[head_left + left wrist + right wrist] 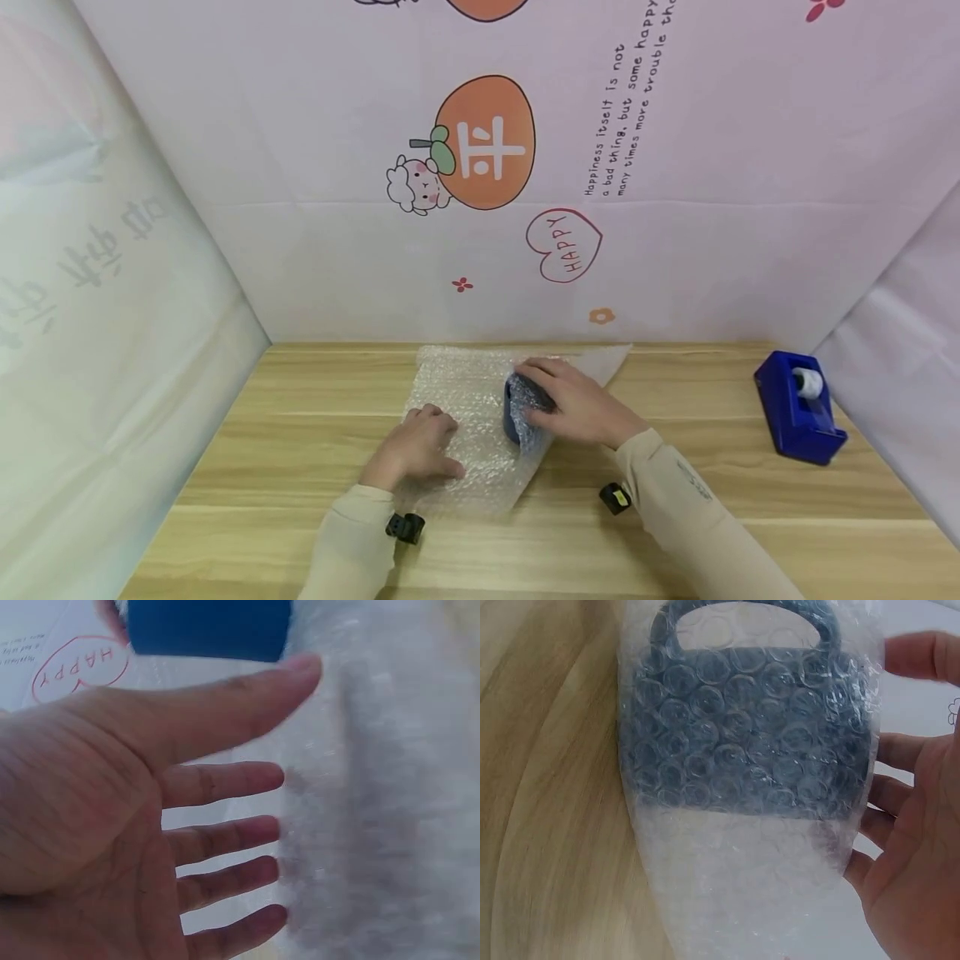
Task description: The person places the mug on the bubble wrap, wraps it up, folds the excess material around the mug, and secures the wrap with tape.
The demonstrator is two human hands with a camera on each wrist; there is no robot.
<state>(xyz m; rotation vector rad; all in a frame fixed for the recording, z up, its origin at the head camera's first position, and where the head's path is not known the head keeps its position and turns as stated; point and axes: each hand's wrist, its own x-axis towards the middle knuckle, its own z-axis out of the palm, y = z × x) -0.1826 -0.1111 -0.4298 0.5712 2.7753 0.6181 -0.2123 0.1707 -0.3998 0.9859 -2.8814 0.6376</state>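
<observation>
A dark blue mug (510, 417) lies on its side on a sheet of bubble wrap (476, 462), one flap of which is folded over it. In the right wrist view the mug's body and handle (830, 630) show through the bubbles. My right hand (577, 404) grips the mug through the flap, thumb on the near side and fingers on the far side. To the left, my left hand (418, 450) is spread over the wrap with fingers apart. Its thumb (247, 697) appears just below the blue mug in the left wrist view; whether they touch, I cannot tell.
A blue tape dispenser (795, 417) holding a white roll stands at the right of the wooden table (300, 467). White printed cloth (337, 250) hangs behind the table and along both sides. Small black devices (406, 527) are on both wrists.
</observation>
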